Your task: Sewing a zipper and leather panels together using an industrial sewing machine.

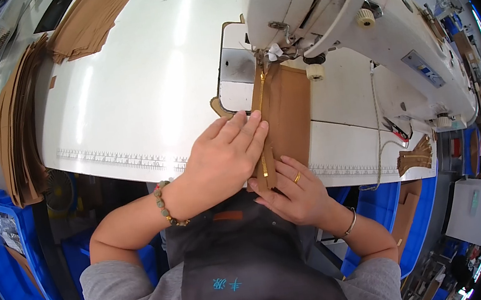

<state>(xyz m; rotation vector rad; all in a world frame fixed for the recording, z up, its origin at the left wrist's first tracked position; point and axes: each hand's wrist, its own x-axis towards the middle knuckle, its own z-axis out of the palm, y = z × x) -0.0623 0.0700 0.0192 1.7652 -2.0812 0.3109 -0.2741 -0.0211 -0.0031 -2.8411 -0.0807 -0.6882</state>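
Note:
A brown piece [292, 101] with a gold zipper [263, 92] along its left side runs under the presser foot [260, 62] of a white sewing machine [358, 25]. My left hand [228, 151] lies palm down, its fingers extended onto the zipper strip below the foot. My right hand [298, 194] is lower, at the front edge of the table, with fingers closed around the near end of the strip. Behind my left fingertips, a small brown shape [217, 107] sticks out beside the metal plate [235, 90].
Brown pieces [87, 21] lie at the back left, and a tall stack [15, 125] stands along the left edge of the white table [125, 104]. More scraps [414, 157] lie at the front right. Blue bins [24, 257] flank me, and a cord [375, 102] hangs by the machine.

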